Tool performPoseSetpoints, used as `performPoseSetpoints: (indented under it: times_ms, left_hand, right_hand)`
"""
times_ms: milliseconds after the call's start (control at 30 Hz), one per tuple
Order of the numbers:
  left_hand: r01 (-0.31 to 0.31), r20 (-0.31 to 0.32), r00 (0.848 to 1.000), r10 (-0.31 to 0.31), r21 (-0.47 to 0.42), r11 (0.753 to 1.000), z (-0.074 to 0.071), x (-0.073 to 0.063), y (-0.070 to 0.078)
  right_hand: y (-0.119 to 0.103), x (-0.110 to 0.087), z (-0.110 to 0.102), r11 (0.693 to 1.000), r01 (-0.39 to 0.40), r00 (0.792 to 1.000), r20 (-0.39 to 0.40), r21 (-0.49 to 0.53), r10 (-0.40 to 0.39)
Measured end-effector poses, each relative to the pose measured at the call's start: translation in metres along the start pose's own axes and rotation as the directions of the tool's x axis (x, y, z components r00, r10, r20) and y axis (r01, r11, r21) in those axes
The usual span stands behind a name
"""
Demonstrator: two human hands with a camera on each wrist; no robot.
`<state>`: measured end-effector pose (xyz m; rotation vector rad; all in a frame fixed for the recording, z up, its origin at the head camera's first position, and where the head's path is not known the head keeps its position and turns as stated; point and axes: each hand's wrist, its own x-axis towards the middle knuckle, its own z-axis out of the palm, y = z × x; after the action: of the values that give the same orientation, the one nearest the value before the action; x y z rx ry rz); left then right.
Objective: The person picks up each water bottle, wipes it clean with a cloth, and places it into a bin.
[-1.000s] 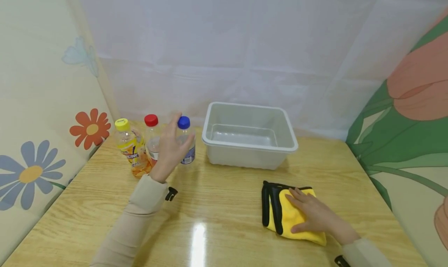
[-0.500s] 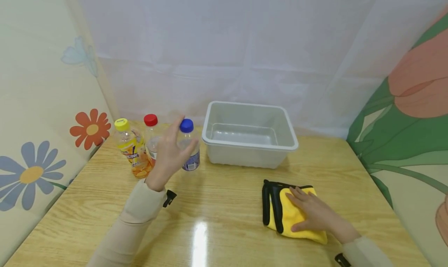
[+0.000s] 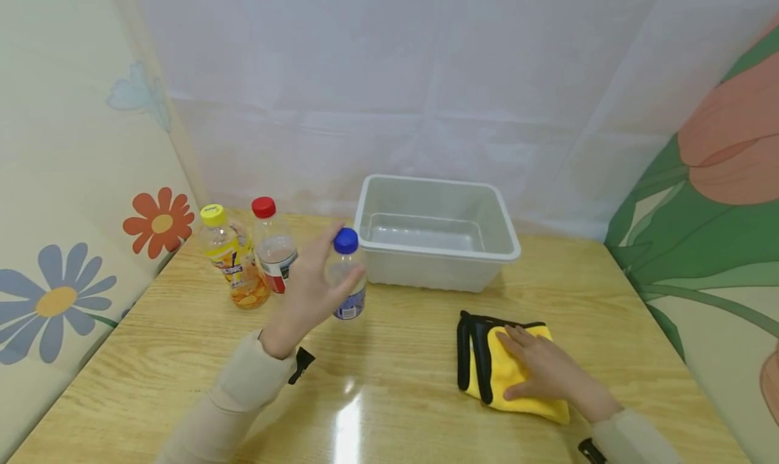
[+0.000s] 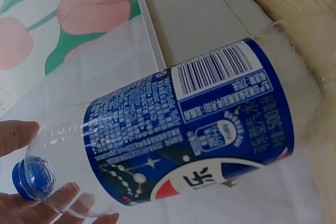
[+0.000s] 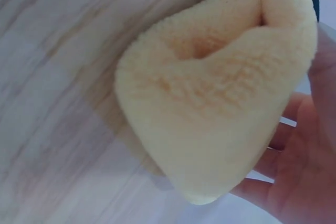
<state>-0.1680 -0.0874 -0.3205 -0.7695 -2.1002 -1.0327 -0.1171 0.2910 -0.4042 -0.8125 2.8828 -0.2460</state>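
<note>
Gripping the blue-capped bottle (image 3: 352, 303) near its neck, your left hand (image 3: 310, 291) has fingers curled round it, by the left front corner of the grey bin (image 3: 435, 271); base contact unclear. Right hand (image 3: 544, 366): fingers apart on yellow cloth (image 3: 498, 373). Step seems bottle handling; next calls for steady grip.

The head view is bright and evenly lit, its shadows soft. On the surface (image 3: 402, 356), nearer the camera wearer than the left hand (image 3: 306, 291), a white glare streak burns out the grain. The left wrist view is dimmer, small print blurring on the bottle (image 4: 131, 124) in that hand. The right wrist view looks hazy, washing the cloth (image 5: 210, 119) beside the right hand (image 5: 304, 166) pale.
</note>
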Motion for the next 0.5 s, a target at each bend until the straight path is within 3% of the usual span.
performPoseSetpoints:
  times_ms: [300, 500]
  left_hand:
    - [-0.088, 0.061, 0.994, 0.089, -0.027, 0.996, 0.012, -0.003, 0.008]
    - [-0.128, 0.069, 0.989, 0.129, -0.029, 0.991, 0.017, -0.003, 0.014]
  right_hand:
    - [-0.008, -0.001, -0.002, 0.998, -0.046, 0.999, -0.020, 0.037, 0.047]
    - [-0.010, 0.000, 0.000, 0.996, -0.077, 0.997, -0.022, 0.046, 0.078]
